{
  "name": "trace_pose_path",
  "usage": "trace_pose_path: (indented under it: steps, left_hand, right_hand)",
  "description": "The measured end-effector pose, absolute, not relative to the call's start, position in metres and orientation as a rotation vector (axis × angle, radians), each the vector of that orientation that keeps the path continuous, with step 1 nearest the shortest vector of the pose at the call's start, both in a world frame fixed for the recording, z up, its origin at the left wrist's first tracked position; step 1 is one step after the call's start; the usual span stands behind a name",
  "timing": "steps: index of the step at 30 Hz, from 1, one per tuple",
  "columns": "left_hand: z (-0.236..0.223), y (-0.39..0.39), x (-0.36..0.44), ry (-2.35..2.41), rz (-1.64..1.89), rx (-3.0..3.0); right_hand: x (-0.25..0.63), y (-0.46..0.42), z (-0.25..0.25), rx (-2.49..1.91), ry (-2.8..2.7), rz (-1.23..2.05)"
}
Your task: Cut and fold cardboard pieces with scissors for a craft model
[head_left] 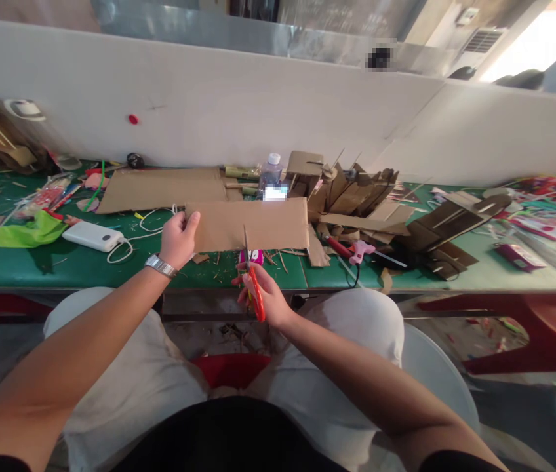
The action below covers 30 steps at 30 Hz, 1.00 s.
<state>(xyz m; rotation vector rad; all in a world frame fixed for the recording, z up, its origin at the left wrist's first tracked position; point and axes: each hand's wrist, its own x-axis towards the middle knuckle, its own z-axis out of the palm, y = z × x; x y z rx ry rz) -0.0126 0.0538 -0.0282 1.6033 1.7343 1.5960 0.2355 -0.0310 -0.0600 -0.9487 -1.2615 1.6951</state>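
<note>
My left hand [178, 237] grips the left end of a rectangular piece of cardboard [258, 223], thumb on its near face. The piece is held up above the table's front edge. In my right hand [269, 295] is a pair of scissors [257, 298] with orange handles, fingers closed round them. Their blades point up and overlap the lower edge of the cardboard near its middle. Whether the blades are cutting into it I cannot tell. Behind the blades lies a small purple and white object [252, 256], partly hidden.
On the green table [150, 267] lie a white power bank [94, 236] with a cable, a larger cardboard sheet [160, 187] and a pink glue gun [360, 251]. A plastic bottle [271, 174] stands behind. Cardboard constructions [455, 223] and loose scraps crowd the right side.
</note>
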Motion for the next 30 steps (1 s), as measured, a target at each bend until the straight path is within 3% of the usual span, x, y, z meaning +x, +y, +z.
trace_pose_path:
  steps: [11,24,30]
  left_hand:
    - [-0.034,0.059,-0.019,1.699,1.684,1.538]
    - [-0.029,0.070,-0.019,1.269,1.759,0.887]
    - [-0.034,0.066,-0.022,1.400,1.692,1.229]
  right_hand:
    - [0.237,-0.032,-0.061,-0.917,-1.202,1.657]
    - [0.243,-0.019,-0.050,-0.812,-1.101,1.365]
    - [0.277,0.016,-0.021,-0.671,-0.987,1.160]
